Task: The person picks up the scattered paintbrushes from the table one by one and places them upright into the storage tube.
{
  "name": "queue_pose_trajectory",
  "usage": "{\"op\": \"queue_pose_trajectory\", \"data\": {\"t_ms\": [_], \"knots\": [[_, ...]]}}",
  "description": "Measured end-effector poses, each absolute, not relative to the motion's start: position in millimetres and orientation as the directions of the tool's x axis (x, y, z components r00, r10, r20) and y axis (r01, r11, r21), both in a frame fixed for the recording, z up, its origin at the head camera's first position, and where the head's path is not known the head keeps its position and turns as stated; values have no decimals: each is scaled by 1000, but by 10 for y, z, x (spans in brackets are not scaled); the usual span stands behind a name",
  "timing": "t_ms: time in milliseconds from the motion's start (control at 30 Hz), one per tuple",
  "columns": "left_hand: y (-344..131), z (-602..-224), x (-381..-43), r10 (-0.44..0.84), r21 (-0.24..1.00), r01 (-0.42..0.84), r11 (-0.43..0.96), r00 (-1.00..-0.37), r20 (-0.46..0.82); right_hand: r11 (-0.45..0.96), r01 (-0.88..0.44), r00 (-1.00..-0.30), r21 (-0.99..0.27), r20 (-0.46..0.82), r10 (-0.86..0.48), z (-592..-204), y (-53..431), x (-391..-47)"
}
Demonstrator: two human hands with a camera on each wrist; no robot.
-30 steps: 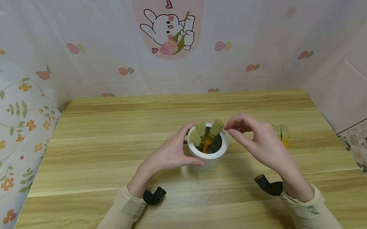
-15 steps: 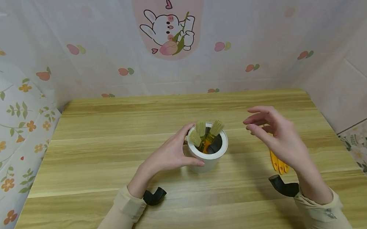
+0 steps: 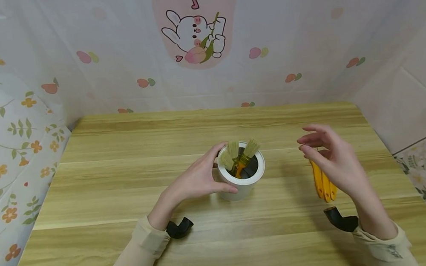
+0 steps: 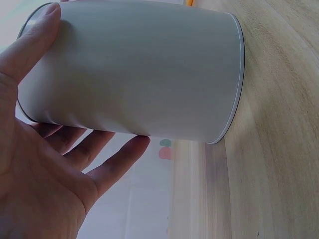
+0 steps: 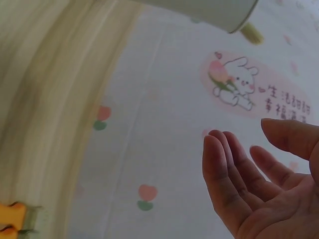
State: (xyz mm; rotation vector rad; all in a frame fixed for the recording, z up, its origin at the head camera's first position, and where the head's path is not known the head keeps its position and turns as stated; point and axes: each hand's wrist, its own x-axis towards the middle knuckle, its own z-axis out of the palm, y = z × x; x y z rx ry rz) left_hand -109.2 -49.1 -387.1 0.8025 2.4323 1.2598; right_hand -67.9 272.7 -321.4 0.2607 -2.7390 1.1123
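Note:
A white cylindrical canister point(image 3: 238, 192) stands upright on the wooden table, its rim toward me. Several paintbrushes point(image 3: 251, 147) lean in it, pale bristles up, one orange handle partly showing. My left hand point(image 3: 192, 178) grips the canister's side, thumb in front and fingers around the back; the left wrist view shows the canister wall point(image 4: 144, 69) between thumb and fingers. My right hand point(image 3: 328, 152) hovers to the right, fingers loosely bent, holding nothing. Below it, several paintbrushes with orange handles point(image 3: 321, 182) lie side by side, their bristle ends hidden by the hand.
The wooden table point(image 3: 126, 188) runs back to a patterned cloth wall point(image 3: 124, 51) with a rabbit print. Cloth also hangs at the left and right sides. Black curved pieces point(image 3: 180, 228) sit at both wrists.
My right hand has moved right, from beside the canister's rim to over the brushes on the table, whose handles have come into view. The left hand and canister have stayed still.

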Motion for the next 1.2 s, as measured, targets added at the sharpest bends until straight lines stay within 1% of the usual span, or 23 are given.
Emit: {"op": "queue_pose_trajectory", "data": {"t_ms": [200, 433, 600, 867, 1067, 1200], "knots": [[-484, -3857, -1093, 590, 822, 337, 459, -807, 2, 752, -174, -977, -636, 205, -52, -3360, 2908, -673], [-487, -3850, -1083, 575, 820, 327, 470, -818, -3, 828, -111, -988, -550, 154, -30, -3473, 3051, -689], [-497, -3854, -1086, 583, 817, 329, 474, -812, -11, 857, -70, -997, -510, 67, -41, -3542, 3140, -724], [-493, -3863, -1100, 592, 813, 340, 472, -806, -7, 877, 41, -992, -478, -124, -22, -3679, 3286, -802], [-483, -3861, -1091, 584, 817, 339, 467, -812, 3, 879, 99, -975, -467, -223, -8, -3774, 3360, -855], [-475, -3863, -1087, 578, 820, 330, 468, -816, -2, 884, 126, -967, -451, -256, 7, -3834, 3390, -883]]}}
